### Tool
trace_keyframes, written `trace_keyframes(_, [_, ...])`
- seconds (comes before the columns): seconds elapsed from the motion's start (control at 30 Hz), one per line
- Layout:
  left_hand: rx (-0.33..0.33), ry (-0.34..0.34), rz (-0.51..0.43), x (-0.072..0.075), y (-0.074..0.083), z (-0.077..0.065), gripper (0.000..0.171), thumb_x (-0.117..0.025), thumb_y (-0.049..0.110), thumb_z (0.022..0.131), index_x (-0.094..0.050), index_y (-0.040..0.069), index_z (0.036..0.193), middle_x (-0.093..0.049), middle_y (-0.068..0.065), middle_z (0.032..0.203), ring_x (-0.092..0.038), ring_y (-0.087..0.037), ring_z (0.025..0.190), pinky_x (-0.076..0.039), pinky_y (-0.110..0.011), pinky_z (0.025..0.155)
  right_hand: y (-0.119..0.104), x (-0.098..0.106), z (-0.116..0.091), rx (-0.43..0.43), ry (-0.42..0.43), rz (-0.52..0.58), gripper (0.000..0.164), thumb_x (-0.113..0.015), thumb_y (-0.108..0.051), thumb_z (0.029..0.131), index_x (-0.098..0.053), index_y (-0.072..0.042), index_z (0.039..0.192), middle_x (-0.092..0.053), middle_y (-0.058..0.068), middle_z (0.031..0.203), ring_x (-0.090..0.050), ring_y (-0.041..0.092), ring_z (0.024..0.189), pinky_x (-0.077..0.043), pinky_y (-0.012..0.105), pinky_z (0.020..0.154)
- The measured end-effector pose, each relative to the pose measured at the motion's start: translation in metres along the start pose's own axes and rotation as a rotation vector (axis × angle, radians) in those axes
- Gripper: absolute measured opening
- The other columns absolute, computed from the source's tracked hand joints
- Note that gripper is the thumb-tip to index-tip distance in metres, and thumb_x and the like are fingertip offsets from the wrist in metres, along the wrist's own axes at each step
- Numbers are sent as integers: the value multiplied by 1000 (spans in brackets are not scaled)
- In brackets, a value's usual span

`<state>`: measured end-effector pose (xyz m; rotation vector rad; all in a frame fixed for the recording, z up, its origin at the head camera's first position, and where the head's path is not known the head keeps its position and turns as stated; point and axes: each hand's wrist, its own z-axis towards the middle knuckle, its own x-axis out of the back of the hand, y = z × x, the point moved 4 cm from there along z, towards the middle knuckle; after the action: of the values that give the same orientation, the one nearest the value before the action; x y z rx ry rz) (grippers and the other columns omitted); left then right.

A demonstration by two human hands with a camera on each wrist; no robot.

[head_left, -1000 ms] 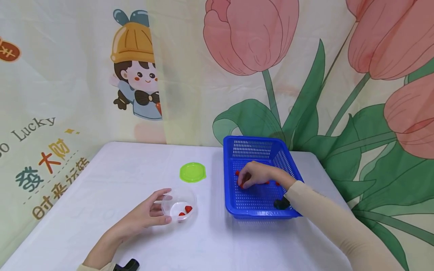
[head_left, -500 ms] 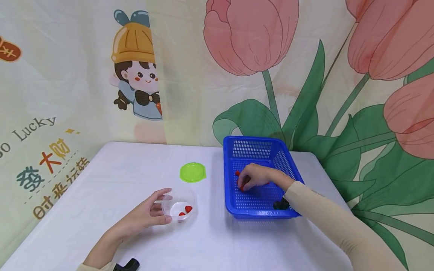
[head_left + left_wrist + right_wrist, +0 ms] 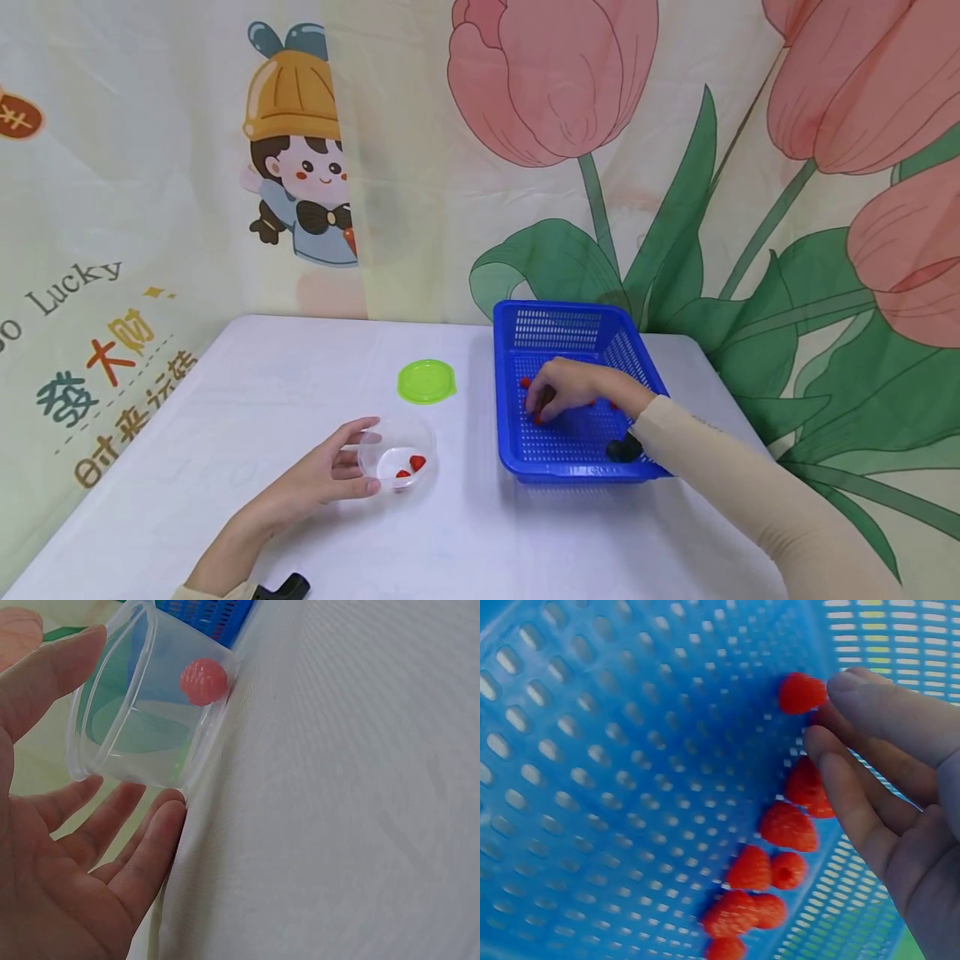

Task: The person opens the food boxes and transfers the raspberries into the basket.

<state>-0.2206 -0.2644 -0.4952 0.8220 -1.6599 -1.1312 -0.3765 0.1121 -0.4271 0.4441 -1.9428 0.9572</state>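
Observation:
My left hand (image 3: 318, 471) holds a clear plastic cup (image 3: 396, 433) on the white table, thumb on one side and fingers on the other. Red raspberries (image 3: 417, 462) lie at its bottom; a single one (image 3: 203, 682) shows through its wall in the left wrist view. Inside a blue plastic basket (image 3: 581, 472), my right hand (image 3: 566, 390) pinches a raspberry (image 3: 802, 693) at the tips of thumb and fingers. Several more raspberries (image 3: 789, 827) lie along the basket's floor near one wall, some partly behind my fingers.
A green round lid (image 3: 427, 382) lies flat on the white table (image 3: 330, 367), behind the cup and left of the basket. The basket's raised walls surround my right hand. A printed cloth (image 3: 412, 167) hangs behind the table.
The raspberry at my right fingertips has shifted slightly towards me and to the right. My left hand and the cup have stayed in place.

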Motion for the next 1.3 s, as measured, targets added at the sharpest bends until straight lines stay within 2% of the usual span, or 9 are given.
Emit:
trace_keyframes(0.2, [-3,-2,3,0,1,-1,93,-85,26,92,-28,26,166,-36,-15,164,-58,-34,136,-53,-39,100,-23,22,-12,68,74,-34,17,-78,-12,98,-80,-10,115,-79,-1,108,-71,5,94,-59,25,88])
trace_keyframes(0.37, [-30,-9,-6,0,1,-2,92,-84,23,93,-27,23,166,-36,-18,163,-59,-35,135,-53,-33,98,-51,38,-18,172,160,-57,19,-79,-11,97,-79,-12,116,-78,-2,108,-73,8,94,-60,24,87])
trace_keyframes(0.47, [-47,-15,-17,0,2,-2,92,-84,21,94,-27,21,166,-36,-19,163,-59,-35,135,-53,-29,97,-70,43,-17,207,176,-72,22,-80,-12,97,-79,-12,118,-78,-3,110,-72,9,94,-59,24,87])
trace_keyframes(0.7, [-44,-18,-17,0,1,-3,91,-83,21,94,-28,22,166,-36,-18,163,-59,-35,134,-53,-29,96,-115,44,-1,258,148,-92,23,-81,-15,96,-79,-16,119,-76,-8,113,-70,5,98,-58,23,88])
trace_keyframes(0.87, [-49,-14,-14,1,0,-2,92,-83,21,94,-27,20,166,-36,-19,162,-59,-35,134,-54,-30,96,-143,38,17,286,109,-96,25,-81,-14,96,-79,-15,122,-76,-7,114,-69,5,98,-57,21,88])
trace_keyframes(1.13, [-29,-16,-8,2,0,-2,92,-83,22,95,-26,21,167,-37,-18,162,-60,-34,133,-52,-35,99,-170,17,47,347,28,-95,27,-80,-13,97,-78,-14,124,-76,-7,113,-68,4,98,-54,18,87])
trace_keyframes(1.3, [-30,-22,-16,1,-1,-2,91,-83,22,94,-26,22,166,-37,-16,162,-60,-33,134,-53,-32,99,-182,9,59,361,2,-83,28,-80,-11,96,-78,-12,124,-75,-8,111,-68,4,97,-54,16,86])
